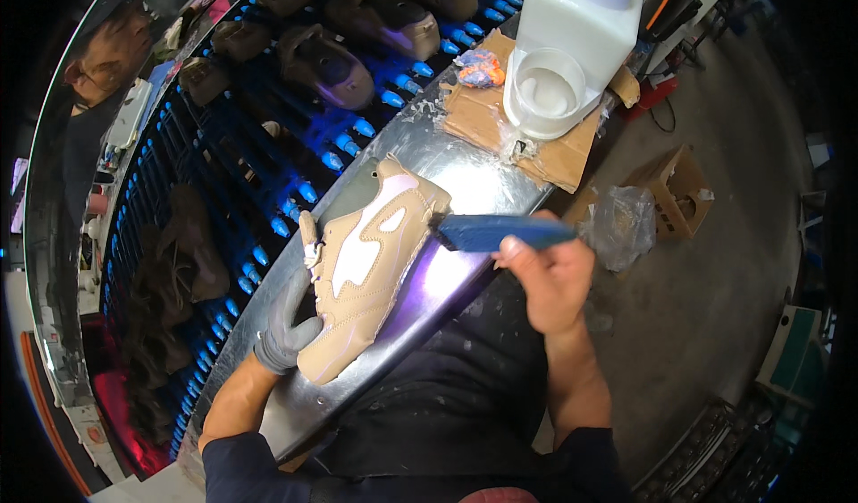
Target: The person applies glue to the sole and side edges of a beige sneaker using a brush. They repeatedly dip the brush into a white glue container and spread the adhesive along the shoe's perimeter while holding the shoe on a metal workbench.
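A tan shoe upper (362, 270) with white side panels and laces is held on its side over the metal ledge. My left hand (288, 322), in a grey glove, is closed around its lace side and heel end; some fingers are hidden by the shoe. In my bare right hand (556, 284) is a brush with a broad, flat blue handle (514, 232), pinched between thumb and fingers. The brush's dark tip meets the shoe's lower edge near the toe end. Bright light and a purple glow fall on the metal just beside it.
A conveyor of blue-tipped rods (288, 208) carries several shoes beyond the metal ledge (487, 168). A white jug (572, 29) with a clear cup stands on cardboard (478, 114). To the right, a plastic bag (621, 226) and an open carton (684, 190) lie on the floor.
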Demonstrator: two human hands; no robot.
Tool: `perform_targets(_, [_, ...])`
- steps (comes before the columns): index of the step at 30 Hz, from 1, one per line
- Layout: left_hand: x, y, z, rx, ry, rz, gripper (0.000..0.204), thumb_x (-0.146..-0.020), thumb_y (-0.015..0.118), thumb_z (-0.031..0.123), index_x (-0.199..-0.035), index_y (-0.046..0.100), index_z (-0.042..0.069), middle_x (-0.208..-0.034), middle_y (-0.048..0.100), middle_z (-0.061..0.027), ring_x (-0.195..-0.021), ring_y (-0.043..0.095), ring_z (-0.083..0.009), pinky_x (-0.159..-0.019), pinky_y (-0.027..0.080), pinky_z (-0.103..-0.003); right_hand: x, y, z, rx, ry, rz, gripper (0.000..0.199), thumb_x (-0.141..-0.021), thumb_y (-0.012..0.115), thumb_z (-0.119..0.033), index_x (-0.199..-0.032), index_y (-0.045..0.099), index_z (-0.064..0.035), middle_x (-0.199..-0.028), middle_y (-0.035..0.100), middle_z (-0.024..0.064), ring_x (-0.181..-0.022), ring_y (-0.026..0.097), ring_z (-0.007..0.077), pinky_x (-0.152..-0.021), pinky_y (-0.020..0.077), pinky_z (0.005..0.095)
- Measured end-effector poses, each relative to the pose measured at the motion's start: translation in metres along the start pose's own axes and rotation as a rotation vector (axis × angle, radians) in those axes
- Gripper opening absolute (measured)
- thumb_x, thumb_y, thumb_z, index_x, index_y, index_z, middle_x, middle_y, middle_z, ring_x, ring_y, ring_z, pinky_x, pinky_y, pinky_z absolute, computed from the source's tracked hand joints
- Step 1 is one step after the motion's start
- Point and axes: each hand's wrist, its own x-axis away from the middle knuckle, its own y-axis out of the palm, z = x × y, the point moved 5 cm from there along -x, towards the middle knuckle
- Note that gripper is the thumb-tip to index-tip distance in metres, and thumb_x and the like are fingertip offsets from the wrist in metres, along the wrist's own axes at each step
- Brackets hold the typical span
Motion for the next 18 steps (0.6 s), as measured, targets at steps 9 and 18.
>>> perform_targets(9, [-0.005, 0.001, -0.006, 0.023, -0.002, -0.028, 0.085, -0.079, 0.070, 0.017, -0.157, 0.046, -0.007, -0.153, 0.057, -0.0204, -0.143, 0.054, -0.0284, -0.122, 0.037, -0.039, -0.029, -0.004, -0.002, -0.014, 0.013, -0.075, 0.011, -0.100, 0.072, -0.004, -0.105, 0.072, 0.0054, -0.097, 0.074, 0.0102, -0.081, 0.068, 0.0121, -0.071, 0.0539, 0.0260])
perform_targets(18, [-0.005, -0.003, -0.014, -0.072, -0.039, -0.008, 0.088, -0.075, 0.068, 0.013, -0.157, 0.045, -0.009, -0.149, 0.059, -0.0207, -0.139, 0.057, -0.0298, -0.120, 0.039, -0.038, -0.021, 0.015, -0.035, 0.343, -0.435, -0.232, 0.019, -0.090, 0.078, 0.003, -0.108, 0.072, 0.0076, -0.098, 0.073, 0.0164, -0.079, 0.068, 0.0176, -0.069, 0.0530, 0.0284])
